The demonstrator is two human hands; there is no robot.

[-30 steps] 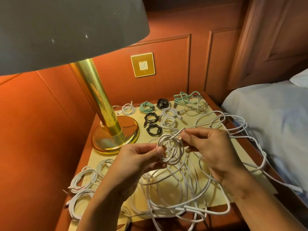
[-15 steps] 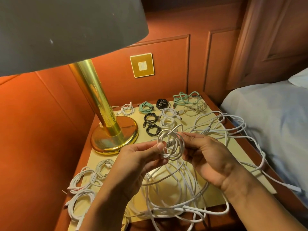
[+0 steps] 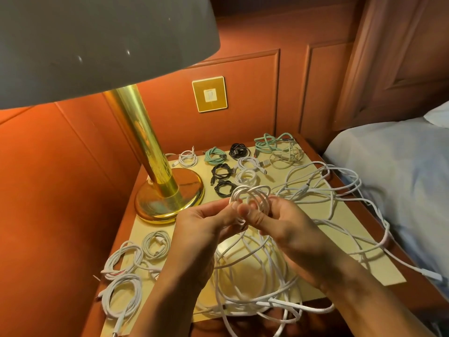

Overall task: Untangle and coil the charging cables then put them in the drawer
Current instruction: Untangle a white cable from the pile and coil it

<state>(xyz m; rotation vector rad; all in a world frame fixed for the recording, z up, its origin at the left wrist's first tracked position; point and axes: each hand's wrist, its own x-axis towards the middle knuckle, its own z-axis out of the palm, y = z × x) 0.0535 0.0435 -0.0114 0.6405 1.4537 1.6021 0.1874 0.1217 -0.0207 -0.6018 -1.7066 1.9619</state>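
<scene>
Both hands hold a small white coil (image 3: 251,197) above the yellow mat (image 3: 384,271) — the left hand (image 3: 204,224) pinches its near edge, the right hand (image 3: 289,229) grips the other side with curled fingers. Best to keep the loops even and pinched flat, drawing slack gently from the loose tangle (image 3: 255,283) below — tugging would likely tighten knots.

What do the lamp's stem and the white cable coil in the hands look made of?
The lamp stem: probably polished brass-toned metal; it shows streaky mirror-like reflections. The white cable coil, pinched by the left hand and right hand: likely a matte plastic or rubber sheath, bending in smooth springy loops; a fine braid cannot be ruled out.
</scene>
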